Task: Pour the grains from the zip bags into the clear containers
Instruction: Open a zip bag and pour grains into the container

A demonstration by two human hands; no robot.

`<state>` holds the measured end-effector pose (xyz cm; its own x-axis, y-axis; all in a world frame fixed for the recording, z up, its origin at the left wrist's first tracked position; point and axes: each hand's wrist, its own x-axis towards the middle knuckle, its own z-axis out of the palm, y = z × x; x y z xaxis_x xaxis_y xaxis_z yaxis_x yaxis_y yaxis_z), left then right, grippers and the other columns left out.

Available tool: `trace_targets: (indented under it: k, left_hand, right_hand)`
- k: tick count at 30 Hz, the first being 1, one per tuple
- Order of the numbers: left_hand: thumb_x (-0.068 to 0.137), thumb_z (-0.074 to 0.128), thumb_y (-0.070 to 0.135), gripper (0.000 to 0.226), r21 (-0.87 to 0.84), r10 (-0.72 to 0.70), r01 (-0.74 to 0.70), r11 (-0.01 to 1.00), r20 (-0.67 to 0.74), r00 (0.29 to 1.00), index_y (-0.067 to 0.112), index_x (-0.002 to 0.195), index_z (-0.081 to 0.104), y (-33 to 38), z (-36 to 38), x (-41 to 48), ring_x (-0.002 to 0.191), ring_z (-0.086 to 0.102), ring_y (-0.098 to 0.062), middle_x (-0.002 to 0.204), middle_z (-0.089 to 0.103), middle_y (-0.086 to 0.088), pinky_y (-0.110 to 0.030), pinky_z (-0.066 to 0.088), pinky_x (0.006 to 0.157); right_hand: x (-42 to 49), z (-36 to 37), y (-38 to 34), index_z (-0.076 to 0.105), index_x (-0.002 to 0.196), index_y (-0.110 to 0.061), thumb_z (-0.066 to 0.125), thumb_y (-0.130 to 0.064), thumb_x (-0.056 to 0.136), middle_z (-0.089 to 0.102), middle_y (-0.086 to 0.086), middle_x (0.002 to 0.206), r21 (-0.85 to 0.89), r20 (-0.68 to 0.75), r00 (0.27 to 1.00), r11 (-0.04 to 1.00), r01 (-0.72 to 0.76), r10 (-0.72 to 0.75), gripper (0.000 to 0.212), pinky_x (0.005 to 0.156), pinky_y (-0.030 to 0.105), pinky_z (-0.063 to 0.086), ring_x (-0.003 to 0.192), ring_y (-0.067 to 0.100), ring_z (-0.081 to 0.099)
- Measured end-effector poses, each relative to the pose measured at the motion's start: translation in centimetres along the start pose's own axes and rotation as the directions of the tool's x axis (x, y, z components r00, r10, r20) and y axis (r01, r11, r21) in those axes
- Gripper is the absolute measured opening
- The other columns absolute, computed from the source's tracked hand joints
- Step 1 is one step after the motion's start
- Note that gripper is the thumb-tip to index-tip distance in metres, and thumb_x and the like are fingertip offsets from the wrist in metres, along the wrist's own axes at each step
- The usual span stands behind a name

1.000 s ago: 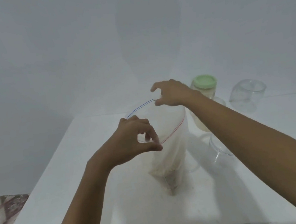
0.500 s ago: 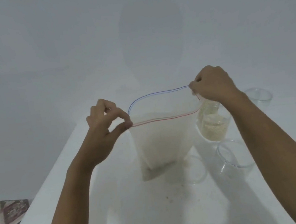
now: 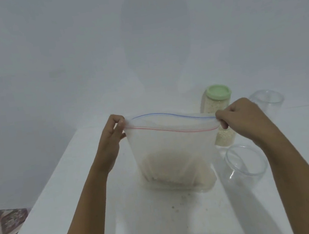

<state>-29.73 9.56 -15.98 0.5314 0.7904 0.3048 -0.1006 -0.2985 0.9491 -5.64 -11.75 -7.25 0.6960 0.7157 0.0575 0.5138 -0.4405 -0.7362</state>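
A clear zip bag (image 3: 170,150) with a blue and a red seal strip stands upright on the white table (image 3: 64,187), with pale grains heaped in its bottom. My left hand (image 3: 113,136) pinches the bag's top left corner. My right hand (image 3: 242,119) pinches the top right corner. The mouth is stretched wide and slightly apart between them. An empty clear container (image 3: 244,162) stands just right of the bag. A grain-filled jar with a green lid (image 3: 219,112) rises behind the bag, partly hidden by it.
A second empty clear container (image 3: 267,100) sits at the back right. A few spilled grains (image 3: 176,208) dot the table in front of the bag. The table's left edge drops to a patterned floor (image 3: 2,233). A plain wall stands behind.
Both hands slid to the bag's top corners and pulled the mouth from a rounded opening into a long, nearly flat line. The bag turned broadside to me.
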Motion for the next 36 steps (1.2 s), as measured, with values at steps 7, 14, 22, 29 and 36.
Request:
trace_targets:
  k: [7,14,22,29,36]
  left_hand:
    - [0.093,0.072,0.032,0.039,-0.227,-0.109,0.091,0.970,-0.065,0.992,0.022,0.129,0.059,-2.1,1.0,-1.8,0.093,0.069,-0.018,0.105,0.072,-0.008,-0.029,0.056,0.084]
    - [0.083,0.074,0.027,0.021,-0.295,-0.182,0.110,0.949,-0.226,0.957,0.011,0.095,0.074,-3.2,1.9,-2.3,0.093,0.067,-0.020,0.095,0.074,-0.004,-0.032,0.055,0.084]
    - [0.099,0.064,0.018,0.011,-0.263,-0.140,0.078,0.962,-0.226,0.964,0.015,0.091,0.070,-2.6,3.5,-1.3,0.088,0.065,-0.017,0.091,0.070,-0.002,-0.033,0.052,0.083]
    - [0.102,0.060,0.016,0.012,-0.238,-0.088,0.042,0.970,-0.186,0.979,0.009,0.096,0.067,-2.0,4.6,-1.0,0.091,0.065,-0.019,0.097,0.073,-0.005,-0.035,0.051,0.086]
    - [0.101,0.059,0.014,0.013,-0.230,-0.080,0.041,0.972,-0.163,0.983,0.005,0.098,0.066,-1.9,4.0,-1.1,0.088,0.066,-0.021,0.093,0.074,-0.006,-0.037,0.051,0.086]
  right_hand:
    - [0.4,1.4,2.3,0.034,0.059,-0.016,0.065,-0.019,0.084,0.032,-0.004,0.052,0.034,0.001,0.998,0.998,0.059,-0.059,0.040,0.053,0.031,0.025,0.047,0.010,0.027]
    - [1.6,2.6,-0.1,0.068,0.091,-0.034,0.063,-0.057,0.090,0.059,-0.008,0.113,0.037,0.176,0.920,0.936,0.349,-0.350,0.023,0.088,0.021,0.040,0.109,0.006,0.056]
    - [5.0,5.8,-4.6,0.070,0.093,-0.037,0.035,-0.092,0.075,0.062,-0.014,0.104,-0.340,0.532,0.800,0.796,0.501,-0.277,0.069,0.096,0.043,0.035,0.102,0.014,0.056]
    - [6.8,7.9,-7.5,0.075,0.090,-0.036,0.065,-0.074,0.079,0.063,-0.019,0.113,-0.126,0.611,0.685,0.806,0.579,-0.397,0.041,0.107,0.044,0.040,0.117,0.007,0.054]
    - [7.3,10.3,-8.5,0.078,0.092,-0.016,0.073,-0.044,0.088,0.066,0.003,0.081,-0.142,0.686,0.616,0.759,0.635,-0.387,0.029,0.065,0.031,0.039,0.076,0.021,0.055]
